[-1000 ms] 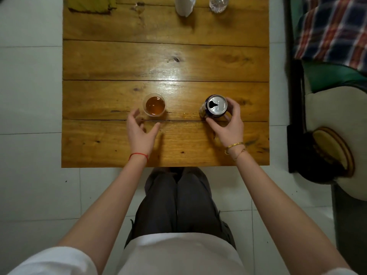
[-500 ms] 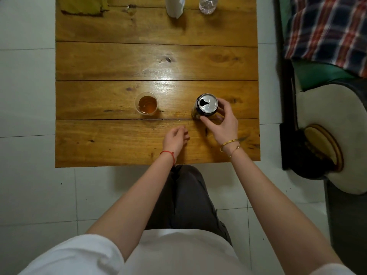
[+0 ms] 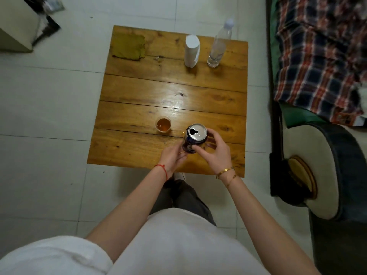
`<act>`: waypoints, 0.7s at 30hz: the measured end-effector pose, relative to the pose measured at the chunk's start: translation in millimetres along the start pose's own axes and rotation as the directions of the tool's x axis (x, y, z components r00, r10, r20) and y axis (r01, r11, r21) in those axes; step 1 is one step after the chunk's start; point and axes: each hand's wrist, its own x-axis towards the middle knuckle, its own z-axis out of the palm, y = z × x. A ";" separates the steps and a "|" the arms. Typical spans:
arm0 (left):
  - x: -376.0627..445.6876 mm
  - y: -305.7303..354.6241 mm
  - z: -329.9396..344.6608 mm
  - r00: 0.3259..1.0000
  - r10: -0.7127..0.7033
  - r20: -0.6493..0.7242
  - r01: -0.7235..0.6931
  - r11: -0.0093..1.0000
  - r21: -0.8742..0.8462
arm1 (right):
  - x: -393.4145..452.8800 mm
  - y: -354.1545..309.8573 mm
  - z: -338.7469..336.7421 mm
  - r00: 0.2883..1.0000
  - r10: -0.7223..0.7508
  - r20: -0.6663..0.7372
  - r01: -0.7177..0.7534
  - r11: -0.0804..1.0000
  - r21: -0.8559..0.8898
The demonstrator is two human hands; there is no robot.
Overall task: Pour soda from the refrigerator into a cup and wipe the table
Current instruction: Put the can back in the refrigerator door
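Observation:
An opened dark-blue soda can (image 3: pixel 195 136) with a silver top is held upright above the near part of the wooden table (image 3: pixel 172 92). My right hand (image 3: pixel 215 152) wraps its right side and my left hand (image 3: pixel 172 158) grips its lower left side. A small clear cup (image 3: pixel 163 124) with amber soda stands on the table just left of the can, apart from both hands. A yellow-green cloth (image 3: pixel 129 46) lies flat at the table's far left corner.
A white paper roll (image 3: pixel 192 50) and a clear water bottle (image 3: pixel 219 44) stand at the table's far edge. A bed with a plaid blanket (image 3: pixel 321 56) and a cushioned chair (image 3: pixel 317 171) are to the right. White tiled floor surrounds the table.
My left hand moved from beside the cup across to the can and took hold of it. The can has risen off the table. My view has pulled back and higher.

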 end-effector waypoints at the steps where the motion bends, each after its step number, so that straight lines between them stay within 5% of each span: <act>1: -10.1 4.6 -2.9 1.000 0.013 -0.008 -0.013 1.000 -0.014 | -2.2 -9.9 -0.8 1.000 -0.019 0.020 0.019 1.000 -0.008; 12: -96.6 41.2 -82.5 0.968 0.180 -0.175 -0.217 0.950 -0.223 | -2.4 -120.3 40.8 0.913 -0.243 0.328 0.263 0.965 -0.016; 21: -147.4 41.3 -197.2 0.892 0.169 -0.419 -0.360 0.826 -0.433 | -14.3 -195.4 154.8 0.732 -0.357 0.581 0.421 0.907 0.026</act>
